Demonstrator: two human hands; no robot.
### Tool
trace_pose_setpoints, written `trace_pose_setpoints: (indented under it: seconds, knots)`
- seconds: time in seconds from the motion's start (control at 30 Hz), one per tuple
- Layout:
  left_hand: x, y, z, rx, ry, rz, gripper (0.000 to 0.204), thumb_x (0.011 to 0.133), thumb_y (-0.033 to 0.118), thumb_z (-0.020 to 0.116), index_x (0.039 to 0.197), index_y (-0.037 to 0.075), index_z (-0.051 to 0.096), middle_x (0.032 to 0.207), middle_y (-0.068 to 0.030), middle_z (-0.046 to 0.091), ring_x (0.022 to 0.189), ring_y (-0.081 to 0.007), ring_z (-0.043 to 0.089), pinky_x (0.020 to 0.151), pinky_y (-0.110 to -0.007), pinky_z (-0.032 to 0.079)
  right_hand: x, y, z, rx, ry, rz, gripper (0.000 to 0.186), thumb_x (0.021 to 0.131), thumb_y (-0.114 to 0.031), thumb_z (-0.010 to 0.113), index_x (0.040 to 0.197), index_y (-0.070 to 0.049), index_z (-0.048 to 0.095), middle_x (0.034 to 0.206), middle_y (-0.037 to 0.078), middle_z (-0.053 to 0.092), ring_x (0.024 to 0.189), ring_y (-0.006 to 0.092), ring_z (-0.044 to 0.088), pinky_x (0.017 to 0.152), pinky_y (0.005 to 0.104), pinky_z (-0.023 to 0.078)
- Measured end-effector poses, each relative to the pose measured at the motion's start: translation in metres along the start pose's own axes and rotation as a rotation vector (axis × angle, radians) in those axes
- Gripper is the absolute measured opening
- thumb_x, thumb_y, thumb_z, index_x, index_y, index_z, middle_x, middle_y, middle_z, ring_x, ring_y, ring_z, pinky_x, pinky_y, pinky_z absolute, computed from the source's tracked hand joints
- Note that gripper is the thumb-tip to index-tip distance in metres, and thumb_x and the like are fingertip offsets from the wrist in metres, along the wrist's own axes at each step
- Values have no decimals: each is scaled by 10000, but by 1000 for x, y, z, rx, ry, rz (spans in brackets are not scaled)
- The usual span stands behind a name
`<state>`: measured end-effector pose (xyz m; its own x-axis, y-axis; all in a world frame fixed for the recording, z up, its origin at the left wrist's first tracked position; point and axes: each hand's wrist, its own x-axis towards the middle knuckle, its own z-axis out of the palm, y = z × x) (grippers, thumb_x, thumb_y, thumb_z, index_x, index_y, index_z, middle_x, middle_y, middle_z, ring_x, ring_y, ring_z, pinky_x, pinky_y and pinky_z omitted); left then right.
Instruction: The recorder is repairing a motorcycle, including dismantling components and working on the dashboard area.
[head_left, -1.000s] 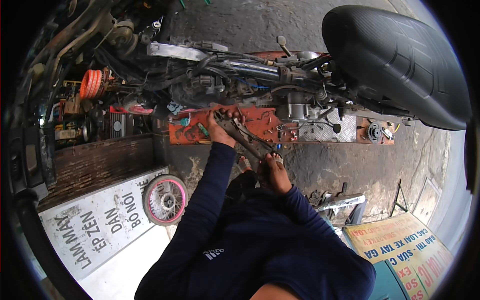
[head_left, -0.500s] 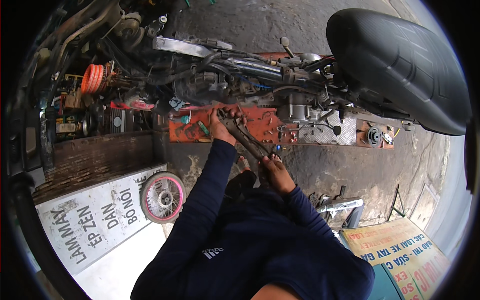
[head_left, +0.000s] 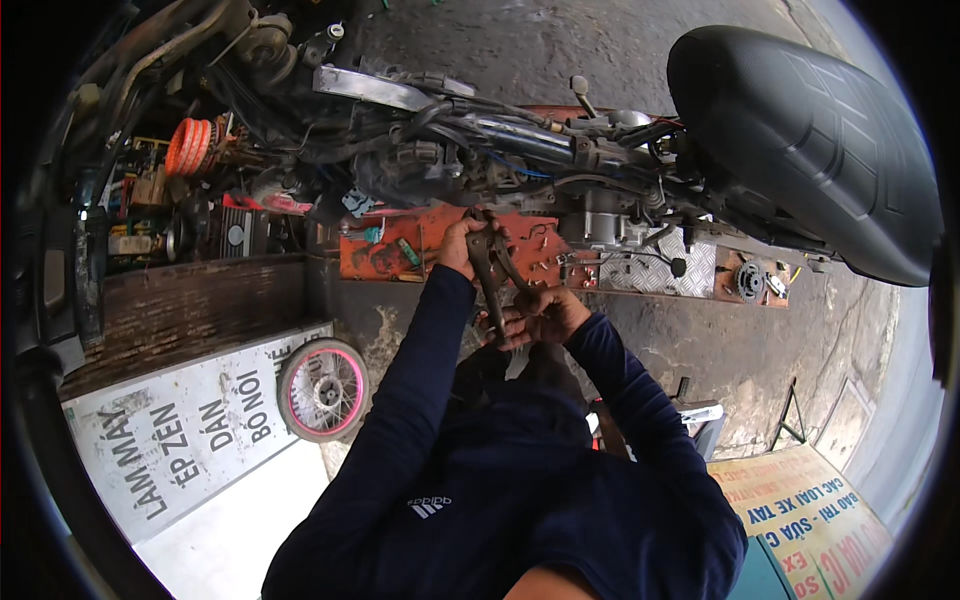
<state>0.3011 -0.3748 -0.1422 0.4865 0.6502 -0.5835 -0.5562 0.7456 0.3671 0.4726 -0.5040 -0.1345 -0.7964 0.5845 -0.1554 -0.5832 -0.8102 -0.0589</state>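
Note:
A long, dark, worn metal piece with two arms is held in front of my body, its arms spreading apart toward me. Its exact kind cannot be made out. My left hand is closed round its far end, beside the red bench. At the near end, my right hand grips one arm, and its fingers reach under the other. Just beyond my hands stands a stripped motorcycle with its engine and cables exposed.
A red work bench under the motorcycle carries small bolts, a green item and a round gear-like part. The black seat fills the upper right. A pink-rimmed wheel lies at left on a white signboard. Another sign is at lower right.
The metal piece has swung from a slant to nearly upright in view, and its two arms now show apart. My right hand has come nearer to me, its fingers now under the piece.

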Motion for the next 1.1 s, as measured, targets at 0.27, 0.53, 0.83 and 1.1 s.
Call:
trace_pose_setpoints:
  seconds: [0.27, 0.53, 0.83, 1.1]
  knots:
    - [-3, 29, 7, 81, -38, 62, 220, 816, 110, 420, 957, -30, 517, 797, -127, 570, 756, -306, 598, 794, -559, 538, 11, -20, 2, 50, -120, -28, 647, 688, -325, 473, 1219, 45, 483, 1315, 294, 437, 1197, 476, 425, 1009, 594, 299]
    - [9, 26, 2, -7, 3, 6, 213, 813, 129, 413, 887, -34, 528, 786, -143, 573, 751, -297, 598, 779, -541, 540, 19, -13, 2, 81, -57, -109, 650, 699, -343, 497, 1260, -18, 450, 1224, 243, 480, 1094, 411, 485, 930, 531, 365]
    - [13, 24, 2, -1, 8, 19, 193, 776, 128, 410, 908, 16, 494, 812, -103, 534, 789, -264, 566, 725, -482, 509, 32, 3, 12, 124, 91, -154, 421, 766, -323, 553, 1097, -64, 533, 1081, 119, 558, 988, 257, 540, 812, 411, 430]
    - [13, 28, 1, -70, 13, -46, 269, 814, 184, 432, 861, -35, 581, 770, -145, 616, 728, -287, 618, 705, -465, 540, 36, 6, 30, 99, 2, -257, 381, 784, -310, 540, 1069, -59, 564, 1121, 164, 579, 1003, 296, 572, 808, 432, 456]
